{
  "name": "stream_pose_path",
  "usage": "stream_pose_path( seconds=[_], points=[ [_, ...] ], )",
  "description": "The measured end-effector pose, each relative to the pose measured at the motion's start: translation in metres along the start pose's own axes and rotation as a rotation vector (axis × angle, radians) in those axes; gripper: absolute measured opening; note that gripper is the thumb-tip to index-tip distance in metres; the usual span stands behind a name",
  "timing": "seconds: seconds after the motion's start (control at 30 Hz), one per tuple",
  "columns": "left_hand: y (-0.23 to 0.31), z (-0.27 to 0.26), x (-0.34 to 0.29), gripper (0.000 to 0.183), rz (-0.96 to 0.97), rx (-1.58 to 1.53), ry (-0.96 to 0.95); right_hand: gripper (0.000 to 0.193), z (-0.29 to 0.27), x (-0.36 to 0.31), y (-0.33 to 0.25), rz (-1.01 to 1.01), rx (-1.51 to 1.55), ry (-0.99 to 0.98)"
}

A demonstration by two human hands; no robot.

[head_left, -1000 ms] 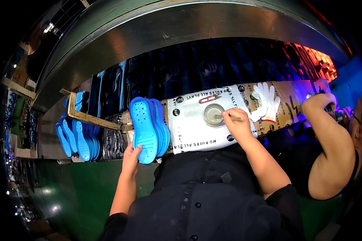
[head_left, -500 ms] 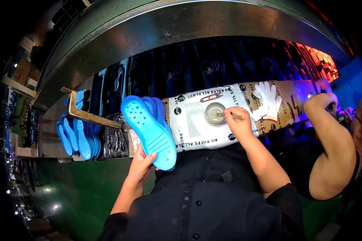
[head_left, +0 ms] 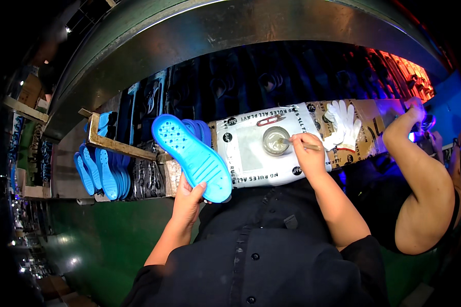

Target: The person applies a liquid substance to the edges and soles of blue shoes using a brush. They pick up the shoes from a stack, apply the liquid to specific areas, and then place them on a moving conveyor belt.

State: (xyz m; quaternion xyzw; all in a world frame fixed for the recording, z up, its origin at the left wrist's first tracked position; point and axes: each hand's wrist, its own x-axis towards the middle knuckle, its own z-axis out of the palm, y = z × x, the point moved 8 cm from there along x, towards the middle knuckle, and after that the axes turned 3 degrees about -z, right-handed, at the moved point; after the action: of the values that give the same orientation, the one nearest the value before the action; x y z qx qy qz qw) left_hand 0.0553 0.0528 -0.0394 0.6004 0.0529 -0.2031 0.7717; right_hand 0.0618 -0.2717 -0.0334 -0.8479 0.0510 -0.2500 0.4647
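My left hand (head_left: 188, 199) grips a bright blue shoe sole (head_left: 190, 152) by its lower end, thumb on the upper face and fingers underneath. The sole slants up to the left, with dimples at its far end and grooves nearer the thumb. My right hand (head_left: 311, 156) is closed around the handle of a small brush (head_left: 312, 146). The brush's tip reaches into a round glass jar (head_left: 269, 149) of cloudy, pale liquid. Beneath the jar is a package wrapped in white printed plastic (head_left: 251, 176). Several more blue soles (head_left: 205, 132) are partly hidden behind the held one.
Red thread snips (head_left: 270, 121) lie beyond the jar, and a white glove (head_left: 344, 125) rests on cardboard to its right. Stacked blue soles (head_left: 107, 174) and a wooden frame (head_left: 125, 147) stand at left. A metal rail (head_left: 230, 53) crosses the far side. Another person's arm (head_left: 414, 176) is at right.
The sole's near end has swung slightly up and to the right with my left hand. My right hand and the brush have shifted a little to the right at the jar.
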Motion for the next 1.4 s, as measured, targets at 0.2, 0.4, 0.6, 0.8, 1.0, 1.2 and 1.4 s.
stream_pose_path(
  seconds=[0.2, 0.4, 0.6, 0.8, 1.0, 1.2, 1.4],
  points=[
    [-0.002, -0.002, 0.001, 0.049, 0.017, 0.011, 0.088, 0.015, -0.001, -0.001, -0.005, -0.016, 0.008, -0.020],
    [-0.001, 0.005, 0.009, 0.048, 0.042, 0.070, 0.085, 0.018, -0.006, -0.004, 0.010, 0.054, 0.068, -0.032],
    [0.018, 0.026, 0.028, 0.051, 0.278, 0.301, 0.054, 0.025, -0.021, -0.012, 0.006, 0.273, 0.441, 0.043],
    [0.048, 0.066, 0.027, 0.056, 0.421, 0.375, 0.082, 0.033, -0.043, -0.022, -0.052, 0.244, 0.576, 0.050],
    [0.063, 0.085, 0.018, 0.054, 0.572, 0.419, 0.059, 0.019, -0.034, -0.027, -0.134, -0.292, 0.179, -0.162],
    [0.067, 0.090, 0.010, 0.052, 0.728, 0.532, 0.042, 0.013, -0.030, -0.028, -0.140, -0.349, 0.108, -0.159],
    [0.074, 0.092, 0.004, 0.055, 0.863, 0.575, 0.042, 0.013, -0.034, -0.030, -0.140, -0.374, 0.029, -0.165]
  ],
)
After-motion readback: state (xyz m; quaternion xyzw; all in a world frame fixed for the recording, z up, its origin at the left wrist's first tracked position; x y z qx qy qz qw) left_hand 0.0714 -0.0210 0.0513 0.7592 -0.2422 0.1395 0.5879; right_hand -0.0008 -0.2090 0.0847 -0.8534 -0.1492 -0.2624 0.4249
